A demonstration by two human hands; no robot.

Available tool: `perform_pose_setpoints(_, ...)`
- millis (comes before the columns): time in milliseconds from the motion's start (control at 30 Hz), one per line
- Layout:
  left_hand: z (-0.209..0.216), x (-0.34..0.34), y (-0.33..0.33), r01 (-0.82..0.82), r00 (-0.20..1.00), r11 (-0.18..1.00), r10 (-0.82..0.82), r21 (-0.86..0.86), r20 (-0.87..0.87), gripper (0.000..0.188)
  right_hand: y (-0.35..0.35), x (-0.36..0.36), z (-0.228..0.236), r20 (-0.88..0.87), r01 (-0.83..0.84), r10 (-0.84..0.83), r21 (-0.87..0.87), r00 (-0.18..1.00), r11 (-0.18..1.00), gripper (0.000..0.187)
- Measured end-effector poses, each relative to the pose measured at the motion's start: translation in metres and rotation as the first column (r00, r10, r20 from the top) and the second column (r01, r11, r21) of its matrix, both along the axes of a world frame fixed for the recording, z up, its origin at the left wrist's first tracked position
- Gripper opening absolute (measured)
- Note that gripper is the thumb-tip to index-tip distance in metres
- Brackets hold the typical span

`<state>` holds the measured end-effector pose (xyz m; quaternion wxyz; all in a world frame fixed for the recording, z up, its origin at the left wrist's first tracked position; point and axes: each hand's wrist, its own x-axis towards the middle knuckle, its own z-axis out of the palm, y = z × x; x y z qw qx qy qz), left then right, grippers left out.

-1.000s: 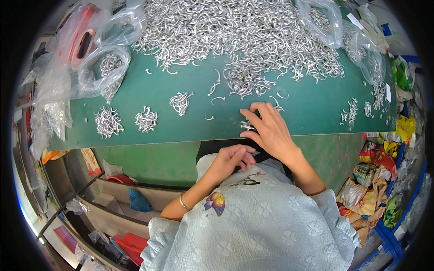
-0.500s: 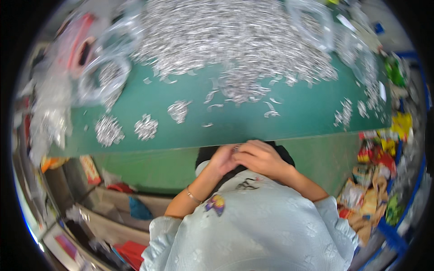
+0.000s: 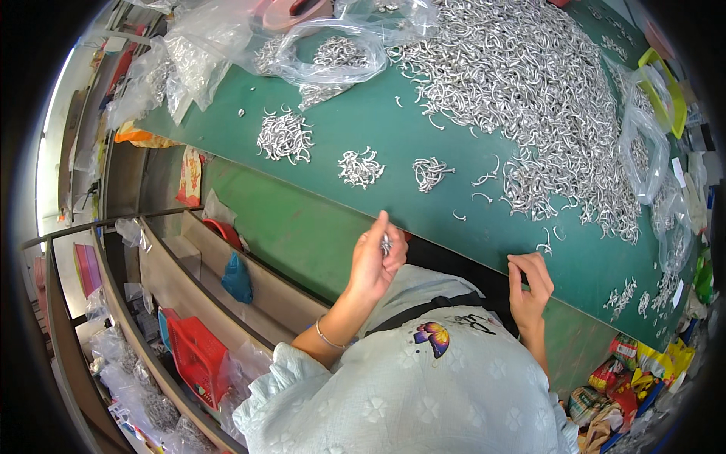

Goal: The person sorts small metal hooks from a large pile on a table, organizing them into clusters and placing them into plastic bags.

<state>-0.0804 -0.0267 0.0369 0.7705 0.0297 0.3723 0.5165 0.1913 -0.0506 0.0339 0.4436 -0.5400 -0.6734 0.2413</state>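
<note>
Metal pieces (image 3: 386,244) in left hand (image 3: 370,265), now parted from right hand (image 3: 534,289).

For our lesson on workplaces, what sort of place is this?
Likely a small workshop: a big heap of curved silvery pieces lies on a green worktable, with small piles set apart and clear plastic bags nearby.

Here you are at the green table (image 3: 370,113), its near edge slanting from far left to near right in front of you! Below it your green floor (image 3: 280,219) opens up, scuffed in places. Over on your left, long brownish-grey shelving (image 3: 193,295) sweeps toward you, with a red basket (image 3: 200,356) and a blue bag (image 3: 237,280) in it. Farther left, a bright white strip (image 3: 54,106) glows! Near right, colourful packages (image 3: 624,386) crowd your floor side.
</note>
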Motion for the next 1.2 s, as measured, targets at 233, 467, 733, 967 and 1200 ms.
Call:
perform_pose_setpoints(233,-0.006,-0.020,0.049,-0.147,0.707,0.869,0.426,0.473,-0.564,0.028,-0.003,-0.007,-0.006,-0.009,-0.040,0.040,-0.008,0.999,0.999,0.012)
perform_pose_setpoints(467,-0.035,-0.051,0.113,0.419,-0.096,0.780,0.547,0.465,-0.832,0.013,0.003,0.016,0.001,0.198,0.243,-0.246,0.041,0.949,0.969,0.012)
perform_pose_setpoints(733,-0.018,-0.023,0.099,0.598,-0.314,0.719,0.616,0.354,-0.722,0.014,0.000,0.058,0.004,0.268,0.491,-0.460,-0.055,0.846,0.870,0.030)
perform_pose_setpoints(967,-0.003,0.076,0.042,0.862,0.145,0.363,0.493,0.354,-0.858,0.025,0.025,0.062,-0.006,0.292,0.402,-0.403,0.068,0.867,0.913,0.017)
perform_pose_setpoints(1200,-0.009,0.119,0.027,0.892,0.256,0.269,0.364,0.364,-0.895,0.028,0.018,0.044,0.004,0.478,0.390,-0.352,0.022,0.805,0.920,0.029)
